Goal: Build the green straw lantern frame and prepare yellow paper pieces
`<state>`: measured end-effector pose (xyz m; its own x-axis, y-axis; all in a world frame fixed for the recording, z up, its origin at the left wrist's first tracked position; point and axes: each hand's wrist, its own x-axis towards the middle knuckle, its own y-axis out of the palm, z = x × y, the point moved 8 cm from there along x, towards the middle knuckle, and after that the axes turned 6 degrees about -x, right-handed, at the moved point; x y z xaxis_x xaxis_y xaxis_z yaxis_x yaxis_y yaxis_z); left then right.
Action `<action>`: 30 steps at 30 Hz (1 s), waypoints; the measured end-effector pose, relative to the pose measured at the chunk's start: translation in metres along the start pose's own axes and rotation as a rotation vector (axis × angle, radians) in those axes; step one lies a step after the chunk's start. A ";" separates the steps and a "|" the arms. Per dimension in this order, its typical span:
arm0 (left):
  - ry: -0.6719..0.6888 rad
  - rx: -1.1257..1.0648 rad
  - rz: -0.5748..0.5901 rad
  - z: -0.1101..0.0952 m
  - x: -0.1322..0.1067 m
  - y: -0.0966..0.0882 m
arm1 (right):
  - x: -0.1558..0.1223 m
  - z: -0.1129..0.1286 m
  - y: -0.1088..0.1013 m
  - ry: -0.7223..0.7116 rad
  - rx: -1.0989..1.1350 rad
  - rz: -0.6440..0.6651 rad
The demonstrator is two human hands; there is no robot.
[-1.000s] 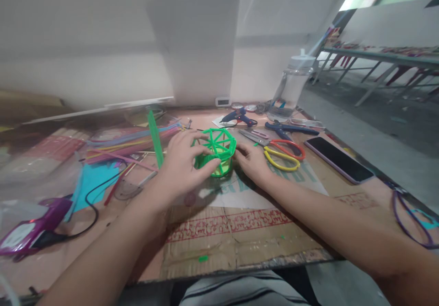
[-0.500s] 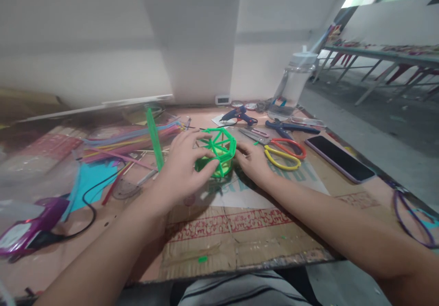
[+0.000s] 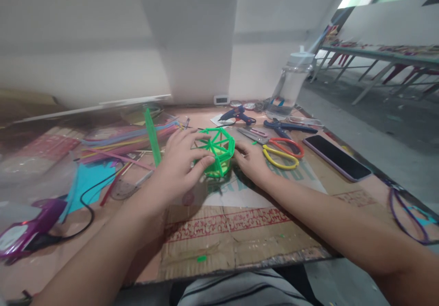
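- our left hand (image 3: 181, 159) curves over the left side of a green, many-sided open frame with spokes across its top (image 3: 216, 146); its fingers are spread and bent, the thumb in front, and we cannot tell how firmly it grips.
- our right hand (image 3: 252, 162) is half curled at the frame's right edge, fingertips close against it; we cannot tell whether they press on it.
- we have the frame between both hands, above a white printed sheet with green lettering (image 3: 247, 197) on brown cardboard (image 3: 260, 246).
- left of our left hand, a narrow flat green panel (image 3: 152, 136) stands slightly tilted.
- just right of our right hand lie metal scissors with one red-orange and one yellow handle (image 3: 262, 140).
- behind the frame we see a dark blue glue gun (image 3: 236, 113).
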<state>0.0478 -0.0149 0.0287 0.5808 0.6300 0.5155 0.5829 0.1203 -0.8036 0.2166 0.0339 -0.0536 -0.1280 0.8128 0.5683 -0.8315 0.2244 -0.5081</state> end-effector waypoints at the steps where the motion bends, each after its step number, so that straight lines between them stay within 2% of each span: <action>1: -0.009 -0.003 -0.005 0.000 0.000 0.000 | 0.000 0.001 0.000 -0.006 -0.003 0.002; 8: -0.061 0.004 -0.081 -0.001 0.001 0.000 | 0.000 0.004 0.001 -0.017 -0.036 0.011; 20: -0.011 0.086 -0.030 -0.001 0.000 0.000 | -0.001 -0.002 0.001 0.034 -0.011 0.018; 22: -0.007 0.118 -0.056 0.000 0.000 -0.008 | -0.001 -0.002 0.001 0.041 -0.014 0.019; 24: -0.034 0.127 -0.153 0.004 -0.001 -0.024 | -0.001 -0.001 0.001 0.042 -0.014 0.021; 27: -0.187 0.114 -0.325 0.017 -0.007 -0.050 | -0.002 0.000 -0.001 0.036 -0.020 0.033; 30: -0.335 0.120 -0.345 0.030 -0.011 -0.060 | -0.002 0.002 -0.004 0.011 -0.060 0.043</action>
<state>-0.0108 -0.0065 0.0625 0.1396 0.7473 0.6496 0.6279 0.4405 -0.6417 0.2195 0.0307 -0.0512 -0.1570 0.8280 0.5383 -0.7915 0.2205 -0.5700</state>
